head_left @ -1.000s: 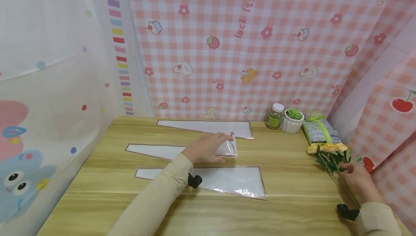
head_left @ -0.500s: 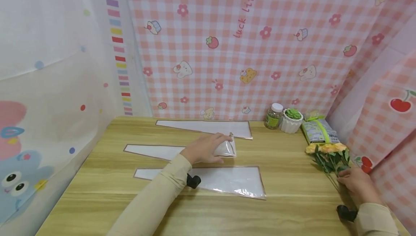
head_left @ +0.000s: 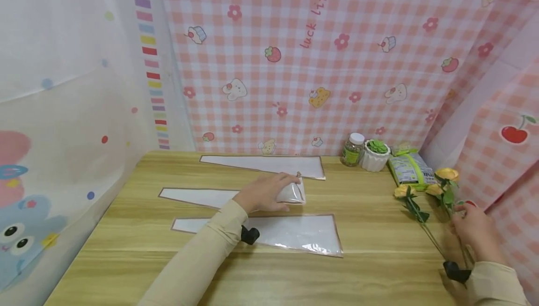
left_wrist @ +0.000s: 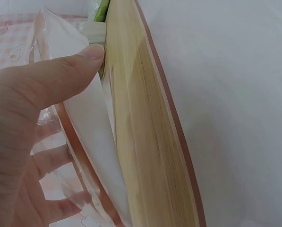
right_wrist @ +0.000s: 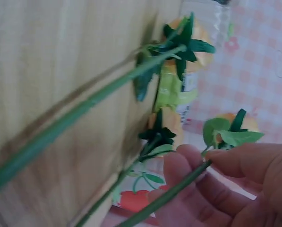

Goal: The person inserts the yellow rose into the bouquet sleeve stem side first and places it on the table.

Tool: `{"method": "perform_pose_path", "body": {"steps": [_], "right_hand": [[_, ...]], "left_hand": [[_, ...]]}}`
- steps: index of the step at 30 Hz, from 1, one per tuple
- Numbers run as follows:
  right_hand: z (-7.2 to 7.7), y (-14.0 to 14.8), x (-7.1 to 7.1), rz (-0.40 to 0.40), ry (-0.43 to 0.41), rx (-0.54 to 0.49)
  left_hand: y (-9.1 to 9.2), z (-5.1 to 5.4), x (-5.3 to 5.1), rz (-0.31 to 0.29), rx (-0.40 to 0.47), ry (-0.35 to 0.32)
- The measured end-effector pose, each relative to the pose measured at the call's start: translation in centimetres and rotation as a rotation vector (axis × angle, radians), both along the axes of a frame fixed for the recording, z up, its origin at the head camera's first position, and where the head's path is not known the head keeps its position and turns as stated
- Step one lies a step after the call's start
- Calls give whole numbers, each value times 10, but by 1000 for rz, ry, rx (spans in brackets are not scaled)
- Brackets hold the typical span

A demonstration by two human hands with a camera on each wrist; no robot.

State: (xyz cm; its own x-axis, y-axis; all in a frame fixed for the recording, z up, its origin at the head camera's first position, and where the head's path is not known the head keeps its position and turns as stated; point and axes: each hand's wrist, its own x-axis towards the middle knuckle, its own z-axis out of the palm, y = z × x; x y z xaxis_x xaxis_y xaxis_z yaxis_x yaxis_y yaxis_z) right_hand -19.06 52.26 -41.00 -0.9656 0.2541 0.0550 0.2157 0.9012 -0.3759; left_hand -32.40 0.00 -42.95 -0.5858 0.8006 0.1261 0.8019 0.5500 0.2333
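Observation:
In the head view my left hand point(head_left: 262, 194) holds up the wide end of the middle clear-and-white tapered sleeve point(head_left: 190, 197). The left wrist view shows the thumb in front of the raised film point(left_wrist: 97, 156) and several fingers seen through it. On the right, my right hand point(head_left: 477, 231) pinches the stem of one yellow rose point(head_left: 447, 174), lifted off the table. Two more yellow roses point(head_left: 402, 191) point(head_left: 434, 190) lie beside it. In the right wrist view the pinched green stem point(right_wrist: 166, 198) runs between thumb and forefinger, close to its leaves.
One sleeve point(head_left: 290, 164) lies flat behind the middle one, another point(head_left: 301, 235) in front. Along the back right stand a white-lidded jar point(head_left: 353, 150) and a white pot with a succulent point(head_left: 375, 156), beside a grey-green packet point(head_left: 410, 169). Patterned cloth point(head_left: 261, 76) hangs behind.
One rose has separated from the bunch and risen to the right with my right hand. My left hand keeps its hold on the sleeve. The head view has shifted slightly.

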Motion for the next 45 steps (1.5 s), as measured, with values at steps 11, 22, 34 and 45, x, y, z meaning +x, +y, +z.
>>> {"method": "perform_pose_path", "body": {"steps": [11,22,34,45], "right_hand": [[14,-16,3,-192,255,-135],[10,-32,3,-435,531,-425],[14,-60,-20,-270,754,-567],[16,-114,-52,-56,854,-594]], "left_hand": [[-1,-2,-1,10,10,-10],[1,1,2,19,0,-22],[2,3,2,17,-8,-17],[5,4,2,17,-4,-4]]}}
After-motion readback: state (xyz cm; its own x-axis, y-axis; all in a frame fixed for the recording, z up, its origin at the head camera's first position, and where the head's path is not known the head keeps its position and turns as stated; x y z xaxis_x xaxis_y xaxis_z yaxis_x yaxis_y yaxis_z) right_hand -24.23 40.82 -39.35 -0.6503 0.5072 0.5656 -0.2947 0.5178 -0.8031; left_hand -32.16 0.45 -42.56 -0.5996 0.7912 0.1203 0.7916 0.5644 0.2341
